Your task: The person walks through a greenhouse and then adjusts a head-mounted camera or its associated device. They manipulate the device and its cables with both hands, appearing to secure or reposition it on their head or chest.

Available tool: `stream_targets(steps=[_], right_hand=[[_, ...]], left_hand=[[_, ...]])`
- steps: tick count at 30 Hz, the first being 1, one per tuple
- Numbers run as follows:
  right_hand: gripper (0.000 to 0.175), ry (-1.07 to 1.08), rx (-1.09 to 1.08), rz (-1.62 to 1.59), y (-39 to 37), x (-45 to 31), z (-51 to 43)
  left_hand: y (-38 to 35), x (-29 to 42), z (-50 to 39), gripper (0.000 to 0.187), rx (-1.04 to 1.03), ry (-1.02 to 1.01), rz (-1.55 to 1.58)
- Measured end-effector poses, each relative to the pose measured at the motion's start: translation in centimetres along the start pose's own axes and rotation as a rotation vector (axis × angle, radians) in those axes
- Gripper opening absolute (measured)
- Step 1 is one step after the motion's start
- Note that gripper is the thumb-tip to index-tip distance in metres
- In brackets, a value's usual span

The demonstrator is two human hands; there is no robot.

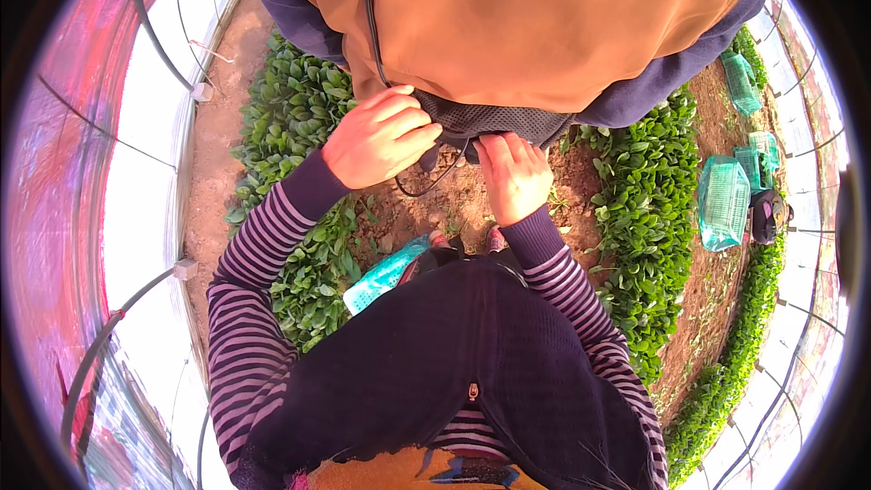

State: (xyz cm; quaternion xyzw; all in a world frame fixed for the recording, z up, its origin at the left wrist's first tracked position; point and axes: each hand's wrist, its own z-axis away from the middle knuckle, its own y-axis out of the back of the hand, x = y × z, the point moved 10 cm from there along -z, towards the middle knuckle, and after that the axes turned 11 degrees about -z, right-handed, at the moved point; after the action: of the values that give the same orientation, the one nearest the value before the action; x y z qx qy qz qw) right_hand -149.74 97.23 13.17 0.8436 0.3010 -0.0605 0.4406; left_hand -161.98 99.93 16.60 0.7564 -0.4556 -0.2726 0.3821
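Note:
Directly in front of me stands another person in a brown vest (503, 20) with dark blue sleeves. Under the vest's hem shows a piece of black mesh fabric (490, 119), perhaps part of a bag or belt. My left hand (384, 139) is at its left end, fingers curled by the hem and a black cable (373, 20) that runs down the vest. The cable loops below between my hands. My right hand (515, 173) has its fingertips on the lower edge of the mesh, the thumb hidden. What either hand grips is partly hidden by the fingers.
Rows of leafy green plants (643, 218) flank a soil path (463, 184). A turquoise crate (384, 275) lies beside my feet at the left. Several turquoise baskets (725, 201) and a dark bag (769, 216) stand at the right. Greenhouse plastic walls (146, 170) with curved hoops rise at both sides.

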Motion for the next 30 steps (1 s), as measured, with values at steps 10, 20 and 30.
stream_targets(steps=[10, 20, 30], right_hand=[[0.012, -0.624, 0.033, -0.546, -0.4, 9.1, 9.0], [0.059, -0.694, 0.109, -0.885, -3.2, 14.2, 8.9], [0.042, -0.620, 0.055, -0.805, -2.6, 12.8, 6.4]], left_hand=[[-14.0, -1.6, 15.8, 0.036, -0.005, 1.202, 0.891], [-14.8, -4.6, 11.6, 0.027, 0.390, 1.068, 0.718], [-12.8, -5.4, 9.7, 0.021, 0.364, 1.026, 0.732]])
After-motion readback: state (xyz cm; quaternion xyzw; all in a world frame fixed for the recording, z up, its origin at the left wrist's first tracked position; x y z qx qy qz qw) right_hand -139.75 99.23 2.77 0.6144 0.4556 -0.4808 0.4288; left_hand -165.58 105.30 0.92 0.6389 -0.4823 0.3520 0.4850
